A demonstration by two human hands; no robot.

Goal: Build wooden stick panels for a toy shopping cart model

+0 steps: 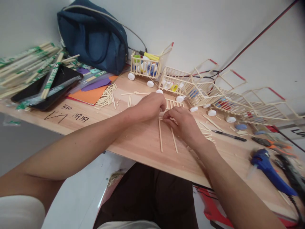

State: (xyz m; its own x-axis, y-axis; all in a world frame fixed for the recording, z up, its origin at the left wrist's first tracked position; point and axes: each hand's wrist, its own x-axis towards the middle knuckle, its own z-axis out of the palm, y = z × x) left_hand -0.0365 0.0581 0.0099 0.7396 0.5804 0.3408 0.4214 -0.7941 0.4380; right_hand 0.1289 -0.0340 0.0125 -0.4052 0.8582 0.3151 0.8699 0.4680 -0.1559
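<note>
My left hand (152, 105) is curled closed over a small frame of wooden sticks (175, 103) on the table; its fingertips are hidden, and so is anything in them. Close beside it my right hand (184, 124) has thumb and fingers pinched together, with what they hold too small to make out. Below the hands, two long thin sticks (160, 136) stretch toward the table's front edge, part of the same layout. More loose sticks (206, 128) lie just right of my right hand.
Stick-built carts with white wheels (145, 68) line the wall. A pile of short sticks (107, 97), packaged chopsticks (28, 66) and a blue bag (92, 38) are at left. At right lie a pen (230, 136), pliers (269, 143) and a blue glue gun (271, 171).
</note>
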